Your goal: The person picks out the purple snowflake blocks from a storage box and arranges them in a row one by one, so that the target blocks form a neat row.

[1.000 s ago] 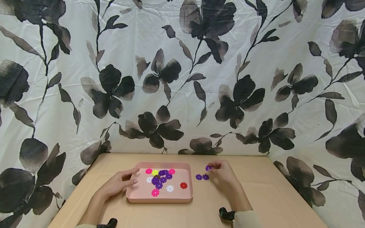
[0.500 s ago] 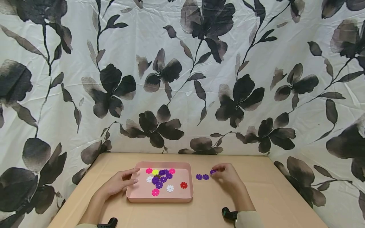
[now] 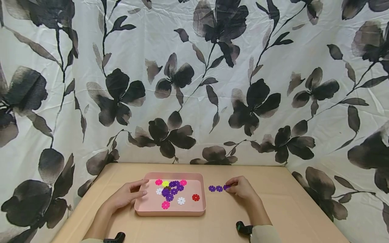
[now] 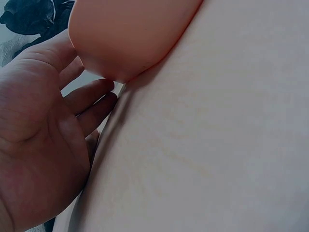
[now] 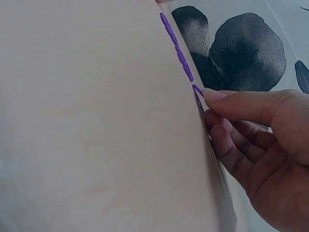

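In the head view, my right hand [image 3: 244, 189] pinches a small purple flower-shaped disc [image 3: 225, 187] between thumb and fingertips. It sits at the right end of a row with two purple flower-shaped discs [image 3: 215, 189] on the table. The right wrist view shows the held disc [image 5: 197, 90] tilted, one edge low at the tabletop, close to the row [image 5: 176, 47]. My left hand [image 3: 127, 194] rests beside the pink tray [image 3: 188, 213], thumb and fingertips at its left rim, fingers relaxed. In the left wrist view those fingers [image 4: 96, 113] lie against the tray's corner [image 4: 120, 43].
The tray holds several purple discs [image 3: 174, 191], plus pink [image 3: 165, 205], white [image 3: 181, 201], red [image 3: 196, 197] and yellow [image 3: 165, 183] ones. A floral cloth [image 3: 212, 101] hangs behind the table [image 3: 170, 229]. Each wrist wears a black device [image 3: 244, 228].
My right hand first shifted right with the purple disc, then came down and toward me, bringing it into line beside the two others. The left hand and tray have stayed put.
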{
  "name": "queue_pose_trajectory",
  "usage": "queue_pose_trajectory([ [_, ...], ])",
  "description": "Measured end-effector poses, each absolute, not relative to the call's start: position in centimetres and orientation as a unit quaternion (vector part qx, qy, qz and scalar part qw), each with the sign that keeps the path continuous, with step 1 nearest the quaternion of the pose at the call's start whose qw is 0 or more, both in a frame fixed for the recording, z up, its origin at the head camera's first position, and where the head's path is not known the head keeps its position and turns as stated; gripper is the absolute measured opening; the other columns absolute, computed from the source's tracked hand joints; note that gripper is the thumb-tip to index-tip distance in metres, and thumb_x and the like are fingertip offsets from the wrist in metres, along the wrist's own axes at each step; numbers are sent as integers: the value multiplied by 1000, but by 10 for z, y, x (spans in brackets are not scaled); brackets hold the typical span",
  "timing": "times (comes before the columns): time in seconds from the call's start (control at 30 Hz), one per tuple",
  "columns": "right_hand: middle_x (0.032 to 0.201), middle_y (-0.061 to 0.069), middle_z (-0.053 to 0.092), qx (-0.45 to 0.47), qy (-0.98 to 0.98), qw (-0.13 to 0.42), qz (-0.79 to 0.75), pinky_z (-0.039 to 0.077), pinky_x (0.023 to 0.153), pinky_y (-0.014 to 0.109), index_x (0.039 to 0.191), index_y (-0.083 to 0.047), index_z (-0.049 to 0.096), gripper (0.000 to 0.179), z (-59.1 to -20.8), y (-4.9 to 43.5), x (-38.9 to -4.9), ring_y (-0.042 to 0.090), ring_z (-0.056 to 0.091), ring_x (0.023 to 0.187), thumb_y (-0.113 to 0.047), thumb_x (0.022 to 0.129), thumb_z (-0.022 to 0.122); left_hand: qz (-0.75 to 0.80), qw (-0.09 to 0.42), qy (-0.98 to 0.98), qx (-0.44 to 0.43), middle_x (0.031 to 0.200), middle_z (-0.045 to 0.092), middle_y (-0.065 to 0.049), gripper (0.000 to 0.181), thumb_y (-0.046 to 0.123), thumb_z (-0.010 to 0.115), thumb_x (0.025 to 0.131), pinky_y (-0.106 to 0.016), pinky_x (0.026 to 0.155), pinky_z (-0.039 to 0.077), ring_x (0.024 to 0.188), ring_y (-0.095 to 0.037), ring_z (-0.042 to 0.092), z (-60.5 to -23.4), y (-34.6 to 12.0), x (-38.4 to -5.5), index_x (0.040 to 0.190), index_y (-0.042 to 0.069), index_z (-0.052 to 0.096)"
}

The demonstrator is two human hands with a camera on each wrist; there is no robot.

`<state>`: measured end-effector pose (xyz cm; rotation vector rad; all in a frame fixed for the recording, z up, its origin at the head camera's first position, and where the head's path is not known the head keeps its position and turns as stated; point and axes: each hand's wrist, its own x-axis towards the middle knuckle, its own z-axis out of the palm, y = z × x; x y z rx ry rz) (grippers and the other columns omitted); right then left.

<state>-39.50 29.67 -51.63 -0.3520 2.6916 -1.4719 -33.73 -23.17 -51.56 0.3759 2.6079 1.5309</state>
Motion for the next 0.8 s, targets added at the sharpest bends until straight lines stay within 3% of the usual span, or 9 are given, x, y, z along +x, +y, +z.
queue_pose_trajectory([
  [0.53, 98, 15, 74, -111, 874, 34, -472, 52, 56, 27, 110, 4, 75, 24, -510, 292, -391, 16, 57, 70, 2, 86, 79, 499, 47, 857, 123, 161, 45, -20, 60, 32, 75, 97, -64, 124, 27, 154, -45, 33, -516, -233, -338, 150, 12, 57],
  [0.8, 107, 20, 66, -86, 857, -5, -509, 57, 61, 30, 121, 2, 72, 28, -501, 275, -389, 21, 60, 77, 3, 92, 72, 492, 42, 860, 128, 161, 46, -20, 60, 34, 75, 96, -64, 123, 28, 153, -45, 34, -516, -234, -338, 150, 14, 58],
])
